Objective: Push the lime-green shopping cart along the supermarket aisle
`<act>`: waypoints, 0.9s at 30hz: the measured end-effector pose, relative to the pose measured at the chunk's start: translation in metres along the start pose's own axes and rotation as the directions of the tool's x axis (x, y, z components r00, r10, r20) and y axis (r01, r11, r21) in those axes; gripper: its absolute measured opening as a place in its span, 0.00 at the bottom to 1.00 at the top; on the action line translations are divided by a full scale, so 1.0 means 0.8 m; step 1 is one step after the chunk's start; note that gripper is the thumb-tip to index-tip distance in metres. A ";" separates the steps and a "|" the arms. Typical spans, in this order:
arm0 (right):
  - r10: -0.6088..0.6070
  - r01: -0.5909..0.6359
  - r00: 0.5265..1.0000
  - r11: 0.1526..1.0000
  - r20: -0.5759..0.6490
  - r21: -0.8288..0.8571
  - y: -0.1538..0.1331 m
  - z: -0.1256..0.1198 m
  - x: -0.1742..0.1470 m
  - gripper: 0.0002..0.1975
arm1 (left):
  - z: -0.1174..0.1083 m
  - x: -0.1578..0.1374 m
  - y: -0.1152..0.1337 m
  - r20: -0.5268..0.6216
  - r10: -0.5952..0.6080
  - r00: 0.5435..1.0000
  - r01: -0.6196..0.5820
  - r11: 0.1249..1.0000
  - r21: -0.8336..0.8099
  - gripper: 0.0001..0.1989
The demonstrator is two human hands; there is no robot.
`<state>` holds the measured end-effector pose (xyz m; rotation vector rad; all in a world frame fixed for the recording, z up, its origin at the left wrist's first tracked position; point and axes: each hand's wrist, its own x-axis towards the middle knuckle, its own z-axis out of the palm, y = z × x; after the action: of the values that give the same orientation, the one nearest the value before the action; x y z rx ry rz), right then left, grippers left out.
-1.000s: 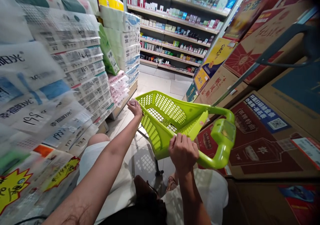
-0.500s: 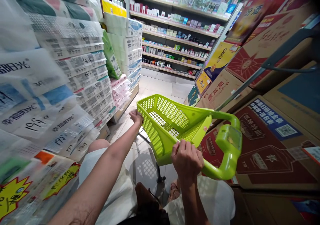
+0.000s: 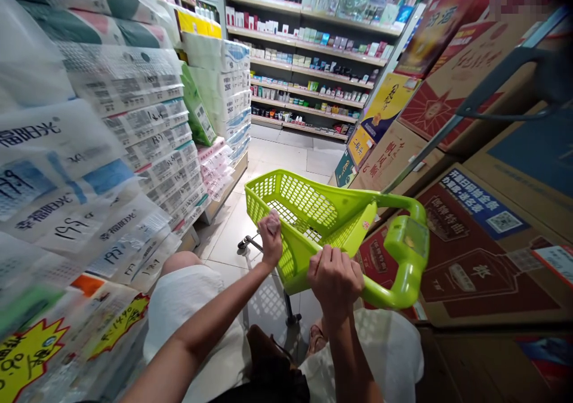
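Observation:
A lime-green shopping cart (image 3: 313, 212) with a perforated plastic basket stands turned sideways in front of my knees. My right hand (image 3: 335, 274) is wrapped round its near rim, close to where the handle (image 3: 407, 277) begins. Further left along that same side, my left hand (image 3: 271, 236) is curled over the rim, its fingers closed; its fingertips are hidden or blurred. The folding flap (image 3: 358, 233) leans inside at the handle end. Below the basket, the wheels (image 3: 293, 319) rest on pale floor tiles.
Paper packs (image 3: 89, 212) with handwritten prices are piled high along the left. Printed cartons (image 3: 483, 254) rise close on the right, with a long metal bar (image 3: 421, 152) slanting before them. Shelves of small boxed goods (image 3: 304, 62) stand across the far end.
My left hand has moved from the basket's far left corner back toward me along the near rim. The right hand keeps its hold, and the cart has barely shifted.

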<state>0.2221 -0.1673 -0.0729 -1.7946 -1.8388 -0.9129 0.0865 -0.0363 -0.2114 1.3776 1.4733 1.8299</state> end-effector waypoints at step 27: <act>0.103 -0.049 0.985 0.935 -0.137 0.351 0.123 -0.006 -0.019 0.11 | 0.011 -0.010 0.153 0.605 0.543 0.582 -0.516 0.822 -0.242 0.16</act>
<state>0.3197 -0.1858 -0.0637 -1.5223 -1.6969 -0.6308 0.1278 -0.0814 -0.1053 2.3183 0.6721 1.3692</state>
